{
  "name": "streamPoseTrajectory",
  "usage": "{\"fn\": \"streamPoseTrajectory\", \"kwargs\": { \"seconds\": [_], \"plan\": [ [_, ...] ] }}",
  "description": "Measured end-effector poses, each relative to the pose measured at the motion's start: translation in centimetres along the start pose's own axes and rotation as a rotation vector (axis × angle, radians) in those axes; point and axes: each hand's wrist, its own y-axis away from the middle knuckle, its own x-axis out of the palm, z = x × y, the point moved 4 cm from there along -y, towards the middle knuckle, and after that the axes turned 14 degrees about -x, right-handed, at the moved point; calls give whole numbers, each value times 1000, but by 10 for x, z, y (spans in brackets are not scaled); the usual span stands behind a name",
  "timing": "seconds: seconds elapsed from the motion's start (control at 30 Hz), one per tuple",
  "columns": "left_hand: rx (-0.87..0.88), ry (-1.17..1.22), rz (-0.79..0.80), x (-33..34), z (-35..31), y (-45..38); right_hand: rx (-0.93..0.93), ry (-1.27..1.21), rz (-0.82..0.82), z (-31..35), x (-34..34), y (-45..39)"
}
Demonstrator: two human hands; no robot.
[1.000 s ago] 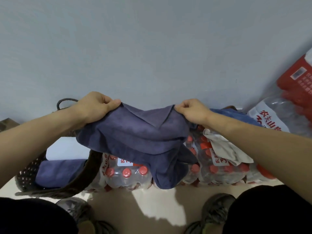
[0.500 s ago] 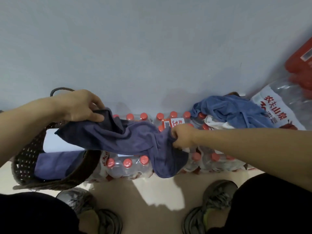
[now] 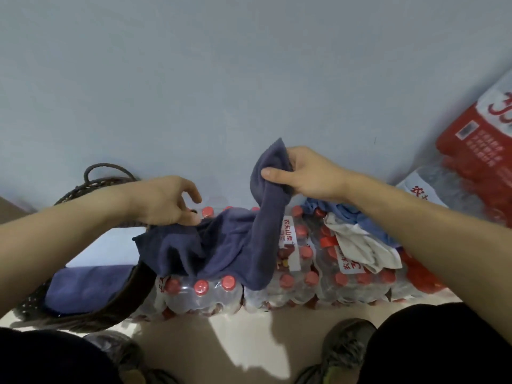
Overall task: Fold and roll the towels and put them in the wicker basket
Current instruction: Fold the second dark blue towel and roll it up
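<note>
A dark purple towel point(image 3: 235, 250) hangs between my hands over the shrink-wrapped bottle packs. My right hand point(image 3: 307, 176) grips one end and holds it raised, so the cloth rises in a steep band. My left hand point(image 3: 166, 200) is lower, at the towel's other end, pinching the edge under its thumb with the index finger lifted. The towel's left part droops over the rim of the wicker basket point(image 3: 124, 297). Inside the basket lie a purple rolled towel point(image 3: 88, 286) and a white one point(image 3: 110, 245).
Packs of red-capped water bottles point(image 3: 210, 295) line the wall. A blue towel point(image 3: 357, 220) and a white cloth point(image 3: 360, 248) lie on the right packs. A red-and-white bottle pack point(image 3: 476, 162) leans at far right. My shoes point(image 3: 349, 345) stand on the beige floor.
My right hand has lifted its end of the purple towel up and to the right. My left hand has dropped slightly and loosened, its index finger now off the cloth.
</note>
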Motion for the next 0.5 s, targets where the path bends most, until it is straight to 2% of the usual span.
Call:
{"fn": "streamPoseTrajectory", "kwargs": {
  "seconds": [0.07,0.13,0.2,0.33,0.43,0.5],
  "plan": [
    [107,55,-73,1,-20,8,-111,60,-6,18,5,0],
    [296,341,-75,0,-46,18,-178,55,-15,30,11,-1],
    [409,604,-76,-4,-61,23,-231,81,-38,38,15,-1],
    [441,625,-227,-15,-63,22,-193,2,-124,38,10,-1],
    [395,793,-255,-24,-50,16,-55,-90,83,23,14,4],
    [353,915,-223,-28,-42,11,32,-47,201,9,19,8]
  ]
}}
